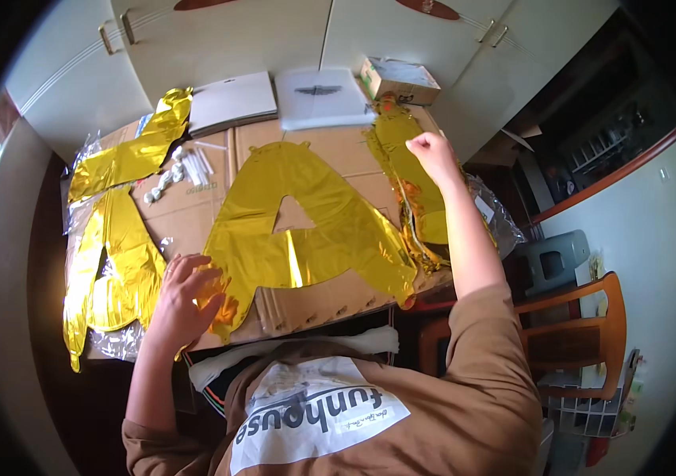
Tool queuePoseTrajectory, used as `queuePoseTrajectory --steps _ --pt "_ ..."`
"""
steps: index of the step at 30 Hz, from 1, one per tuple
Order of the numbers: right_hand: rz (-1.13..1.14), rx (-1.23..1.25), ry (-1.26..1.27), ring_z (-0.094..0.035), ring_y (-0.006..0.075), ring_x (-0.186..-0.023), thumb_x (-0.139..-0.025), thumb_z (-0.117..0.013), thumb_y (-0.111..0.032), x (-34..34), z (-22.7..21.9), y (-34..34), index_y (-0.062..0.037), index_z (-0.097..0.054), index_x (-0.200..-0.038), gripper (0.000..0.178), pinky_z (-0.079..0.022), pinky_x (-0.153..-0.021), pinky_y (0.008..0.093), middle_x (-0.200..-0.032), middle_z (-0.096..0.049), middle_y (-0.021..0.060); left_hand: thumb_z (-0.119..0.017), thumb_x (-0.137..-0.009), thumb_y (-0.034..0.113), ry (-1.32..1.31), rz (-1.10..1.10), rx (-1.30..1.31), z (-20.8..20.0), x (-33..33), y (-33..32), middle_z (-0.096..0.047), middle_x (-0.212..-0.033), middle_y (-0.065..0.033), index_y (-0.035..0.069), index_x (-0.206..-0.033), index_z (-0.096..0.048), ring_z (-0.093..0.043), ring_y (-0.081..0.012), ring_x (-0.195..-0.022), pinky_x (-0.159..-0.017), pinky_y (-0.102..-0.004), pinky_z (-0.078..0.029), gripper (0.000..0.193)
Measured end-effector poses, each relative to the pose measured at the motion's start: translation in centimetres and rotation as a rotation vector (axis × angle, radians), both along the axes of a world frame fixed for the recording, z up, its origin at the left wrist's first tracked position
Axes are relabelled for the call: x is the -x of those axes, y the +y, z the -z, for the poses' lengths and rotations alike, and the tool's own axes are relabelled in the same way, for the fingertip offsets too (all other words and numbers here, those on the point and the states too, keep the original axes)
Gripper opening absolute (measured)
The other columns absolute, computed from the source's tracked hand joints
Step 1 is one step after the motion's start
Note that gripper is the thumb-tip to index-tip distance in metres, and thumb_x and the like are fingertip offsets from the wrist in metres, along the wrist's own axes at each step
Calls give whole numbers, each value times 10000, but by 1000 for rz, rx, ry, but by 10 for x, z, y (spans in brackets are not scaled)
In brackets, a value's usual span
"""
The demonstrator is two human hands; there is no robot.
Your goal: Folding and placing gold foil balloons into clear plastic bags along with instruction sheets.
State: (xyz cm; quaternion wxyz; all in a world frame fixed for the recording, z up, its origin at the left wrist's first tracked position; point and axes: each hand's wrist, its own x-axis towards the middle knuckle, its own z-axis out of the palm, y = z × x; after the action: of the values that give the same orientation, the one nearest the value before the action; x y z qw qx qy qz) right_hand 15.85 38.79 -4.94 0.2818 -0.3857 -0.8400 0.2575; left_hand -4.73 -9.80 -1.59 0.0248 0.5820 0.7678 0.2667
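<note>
A flat gold foil balloon (314,206) shaped like the letter A lies across the middle of the cardboard-covered table. Over its lower left leg is my left hand (183,297), fingers spread and slightly curved; whether they touch the foil I cannot tell. My right hand (436,159) is raised above the right side with its fingers curled into a pinch, and anything in it is too small or hidden to make out. Beneath it a crumpled gold foil balloon (409,163) lies lengthwise. Another gold foil balloon (120,278) lies at the left, below a folded gold foil piece (128,155).
White tubes (197,165) and small crumpled whitish bundles (165,182) lie at the left on the cardboard (219,144). Along the back are a white box (231,99), a pale translucent packet (323,99) and a small carton (401,79). A wooden chair (611,341) stands at the right.
</note>
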Motion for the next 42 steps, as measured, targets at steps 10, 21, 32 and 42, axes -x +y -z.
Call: queuePoseTrajectory --steps 10,21,32,42 --pt "194 122 -240 -648 229 -764 -789 -771 -359 39 61 70 -25 -674 -812 349 -503 -735 365 -809 -697 111 -672 -827 147 -143 382 6 -6 0 222 -626 -1095 -160 51 -1047 -657 -605 -349 -1030 -911 -416 -491 240" --pt "-79 631 842 -609 138 -804 -923 -621 -253 -47 49 100 -72 -657 -1011 204 -494 -764 294 -894 -664 25 -585 -852 470 208 400 71 78 -72 410 -580 -1232 -98 135 -1112 -649 -479 -290 -1252 -1140 -476 -264 429" --pt "323 92 1366 -589 335 -1100 -1005 -362 -287 -295 -179 70 14 -526 -1267 432 -485 -967 474 -1243 -576 171 -632 -788 466 203 416 161 76 -74 418 -563 -1226 -90 165 -1157 -619 -486 -270 -1258 -1172 -476 -206 476" --pt "586 -366 1144 -603 303 -1060 -1000 -388 -199 -417 -254 -41 9 -544 -1248 360 -500 -936 421 -1194 -598 163 -707 -655 628 86 269 317 60 -61 444 -436 -1439 -152 192 -1530 -206 -381 -326 -1359 -1164 -492 -205 1099"
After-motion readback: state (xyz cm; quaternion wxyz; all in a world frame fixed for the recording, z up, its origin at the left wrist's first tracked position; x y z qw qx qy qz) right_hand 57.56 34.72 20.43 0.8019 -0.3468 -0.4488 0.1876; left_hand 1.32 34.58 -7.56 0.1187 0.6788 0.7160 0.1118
